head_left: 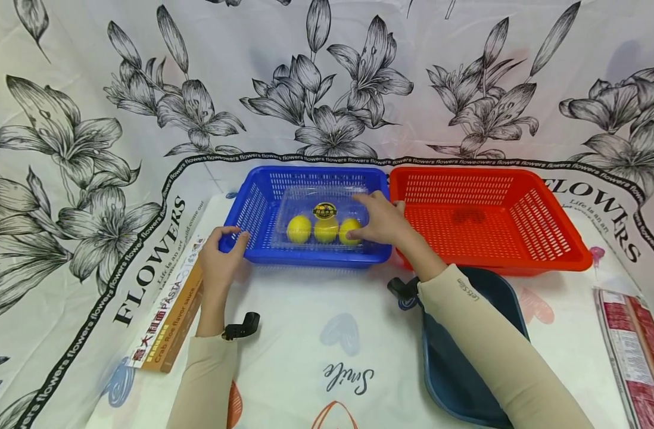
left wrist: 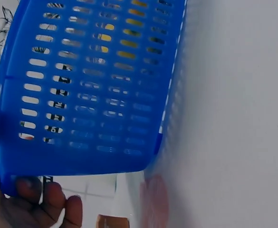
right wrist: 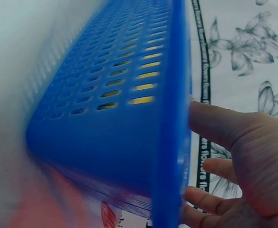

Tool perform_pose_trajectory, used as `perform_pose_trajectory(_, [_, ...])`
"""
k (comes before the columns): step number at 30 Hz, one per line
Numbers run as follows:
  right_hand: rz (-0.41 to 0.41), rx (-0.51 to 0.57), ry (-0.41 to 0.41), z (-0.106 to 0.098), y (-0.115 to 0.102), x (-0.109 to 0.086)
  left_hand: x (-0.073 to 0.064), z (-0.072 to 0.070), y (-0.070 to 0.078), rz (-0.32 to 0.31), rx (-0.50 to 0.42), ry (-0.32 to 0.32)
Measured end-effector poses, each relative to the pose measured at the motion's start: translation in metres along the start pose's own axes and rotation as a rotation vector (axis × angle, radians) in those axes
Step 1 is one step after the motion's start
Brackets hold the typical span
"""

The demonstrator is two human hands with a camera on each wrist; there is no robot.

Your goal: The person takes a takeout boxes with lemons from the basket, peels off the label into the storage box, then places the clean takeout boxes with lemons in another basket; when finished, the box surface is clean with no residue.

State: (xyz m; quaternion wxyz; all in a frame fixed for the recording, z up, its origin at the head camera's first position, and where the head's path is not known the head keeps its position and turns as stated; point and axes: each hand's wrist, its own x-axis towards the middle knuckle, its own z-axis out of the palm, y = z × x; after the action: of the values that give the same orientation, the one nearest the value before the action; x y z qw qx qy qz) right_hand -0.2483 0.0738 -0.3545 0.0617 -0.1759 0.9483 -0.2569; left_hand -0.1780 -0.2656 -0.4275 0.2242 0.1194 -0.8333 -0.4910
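A blue plastic basket (head_left: 311, 257) with slotted walls stands in the middle of the table. Inside it lies a clear plastic fruit box (head_left: 300, 205) with three yellow lemons (head_left: 298, 229) and a dark round label on the lid. My left hand (head_left: 221, 259) grips the basket's front left corner; in the left wrist view its fingertips (left wrist: 53, 194) curl beneath the rim. Reaching over the right rim, my right hand (head_left: 383, 221) holds the right end of the fruit box, thumb toward the front and a finger on the lid. The right wrist view hides the box behind the basket wall.
A red basket (head_left: 563, 256) stands against the blue one on the right. In front of it, partly under my right forearm, is a dark blue tray (head_left: 450, 369). A pasta box (head_left: 166, 322) lies at the left, a red and white packet (head_left: 629, 345) at the far right.
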Motion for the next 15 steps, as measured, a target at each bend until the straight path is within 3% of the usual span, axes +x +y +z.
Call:
perform_pose_trajectory(4, [-0.017,0.014,0.020,-0.005,-0.001,0.000,0.004,0.003,-0.008,0.027,-0.036,0.018])
perform_pose_trajectory(8, [-0.097,0.103,0.013,-0.012,-0.006,0.001,0.006,0.007,-0.016,0.066,-0.090,0.035])
perform_pose_trajectory(15, [-0.226,0.317,-0.170,-0.016,-0.013,0.006,0.006,0.011,-0.022,0.089,-0.145,0.062])
